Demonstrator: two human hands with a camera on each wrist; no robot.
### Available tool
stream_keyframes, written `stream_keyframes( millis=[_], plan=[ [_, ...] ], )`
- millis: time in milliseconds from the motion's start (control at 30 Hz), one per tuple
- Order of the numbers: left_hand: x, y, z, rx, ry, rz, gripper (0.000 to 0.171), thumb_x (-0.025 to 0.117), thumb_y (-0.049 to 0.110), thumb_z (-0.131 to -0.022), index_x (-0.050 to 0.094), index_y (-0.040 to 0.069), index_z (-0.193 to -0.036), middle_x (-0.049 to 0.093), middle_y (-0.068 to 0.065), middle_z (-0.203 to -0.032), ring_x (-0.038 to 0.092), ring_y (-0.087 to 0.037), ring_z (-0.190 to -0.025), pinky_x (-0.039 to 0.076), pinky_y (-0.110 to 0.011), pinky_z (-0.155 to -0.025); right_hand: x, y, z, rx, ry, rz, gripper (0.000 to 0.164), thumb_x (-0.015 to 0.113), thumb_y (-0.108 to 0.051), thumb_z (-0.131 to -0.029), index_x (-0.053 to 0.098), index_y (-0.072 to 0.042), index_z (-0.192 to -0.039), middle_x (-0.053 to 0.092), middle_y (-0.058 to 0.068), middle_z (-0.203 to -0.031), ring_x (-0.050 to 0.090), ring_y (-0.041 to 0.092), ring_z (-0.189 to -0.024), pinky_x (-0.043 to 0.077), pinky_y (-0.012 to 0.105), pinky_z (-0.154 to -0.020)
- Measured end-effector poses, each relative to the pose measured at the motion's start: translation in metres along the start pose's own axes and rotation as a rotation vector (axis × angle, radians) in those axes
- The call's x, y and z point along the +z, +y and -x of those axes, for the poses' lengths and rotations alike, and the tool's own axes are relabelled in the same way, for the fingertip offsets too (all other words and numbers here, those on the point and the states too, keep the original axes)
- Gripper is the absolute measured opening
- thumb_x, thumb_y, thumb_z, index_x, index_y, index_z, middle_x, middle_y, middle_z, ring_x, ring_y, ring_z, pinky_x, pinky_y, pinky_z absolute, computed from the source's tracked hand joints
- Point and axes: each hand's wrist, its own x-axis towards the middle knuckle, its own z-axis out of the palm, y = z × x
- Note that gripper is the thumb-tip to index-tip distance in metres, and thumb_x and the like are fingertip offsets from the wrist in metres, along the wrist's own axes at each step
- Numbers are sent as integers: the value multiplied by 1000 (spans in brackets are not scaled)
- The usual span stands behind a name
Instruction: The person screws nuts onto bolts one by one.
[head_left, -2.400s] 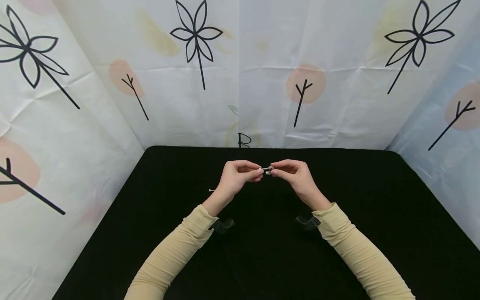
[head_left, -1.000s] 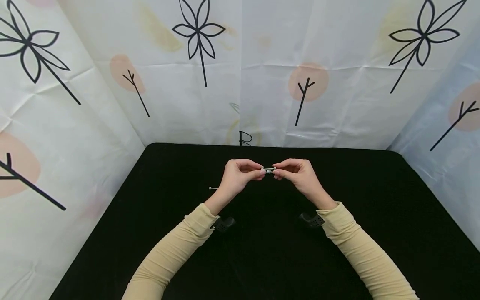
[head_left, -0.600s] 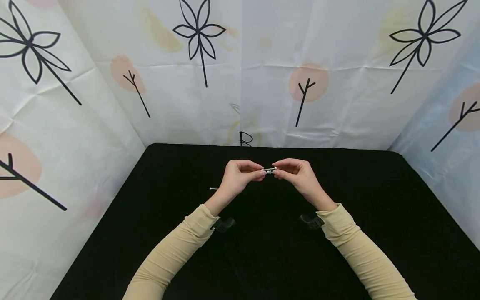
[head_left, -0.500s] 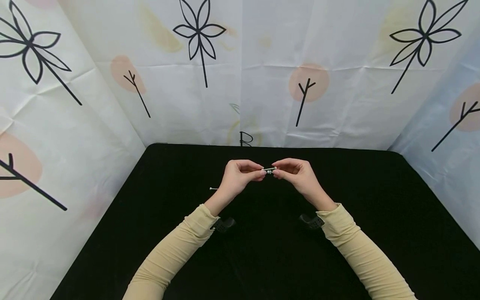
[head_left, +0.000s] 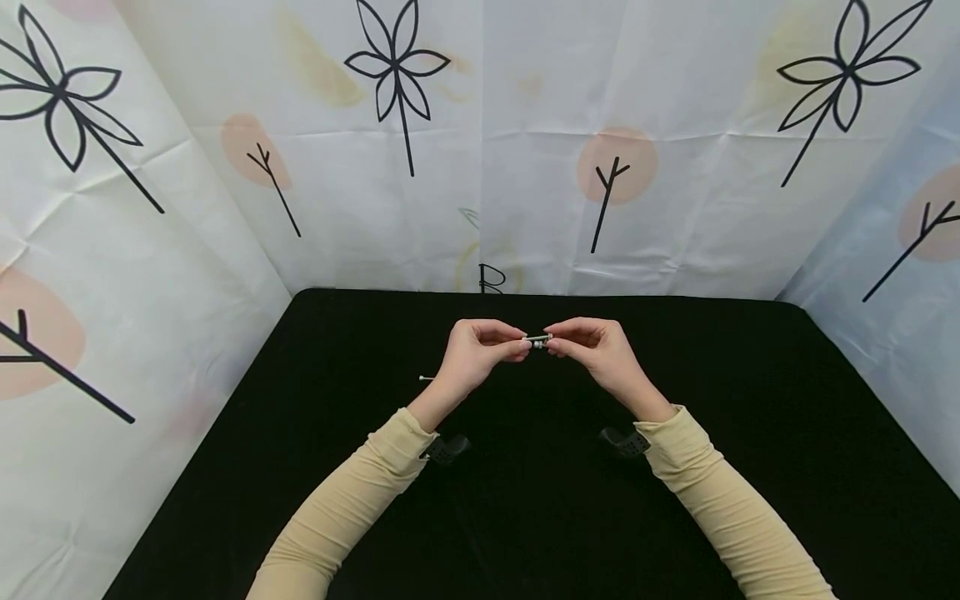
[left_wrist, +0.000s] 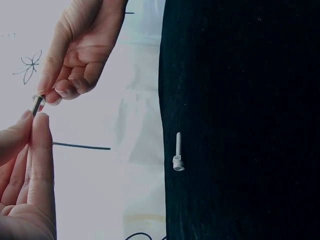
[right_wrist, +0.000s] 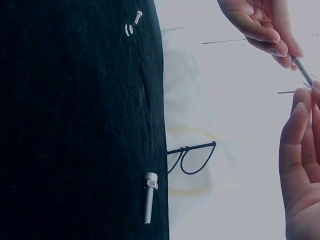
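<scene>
Raised over the far part of the table, my left hand (head_left: 480, 350) and right hand (head_left: 598, 354) face each other with a slim metal bolt (head_left: 537, 337) between them. Thumb and fingertips of the left hand pinch one end. Those of the right hand pinch the other, where a wider metal collar (left_wrist: 41, 100) shows in the left wrist view; fingers partly cover it. Another bolt (right_wrist: 149, 200), with a nut up by its head, lies on the black cloth below the hands. The head view shows only a bit of it under the held one.
A further bolt (head_left: 425, 378) lies on the black-covered table (head_left: 525, 500), partly behind the left wrist. Beside it in the right wrist view are small ring-like pieces (right_wrist: 129, 30). A patterned white curtain (head_left: 525, 208) closes off the back and sides.
Since the earliest frame the hands have drawn slightly apart, baring more of the held bolt. The right fingertips shift a little at its end; otherwise the pose stays nearly the same.
</scene>
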Motion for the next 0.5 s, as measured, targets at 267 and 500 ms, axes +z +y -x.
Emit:
stream_keyframes(
  millis=[267, 500],
  plan=[
    [-2, 3, 0, -9, -13, 4, 16, 73, 7, -85, 72, -4, -95, 71, -15, -90, 71, -25, -79, 59, -39, -75, 2, -1, 0, -71, 3, 56, 20, 68, -2, -88, 67, 8, -105, 67, 19, -101, 66, 19, -88, 57, 28, -77],
    [-2, 4, 1, -17, -5, 48, 16, 73, 5, -85, 71, -7, -95, 71, -17, -89, 71, -25, -78, 59, -39, -75, 6, -12, 2, -125, 3, 66, 17, 64, 10, -87, 66, 12, -104, 65, 23, -100, 65, 18, -89, 56, 26, -80]
  ],
)
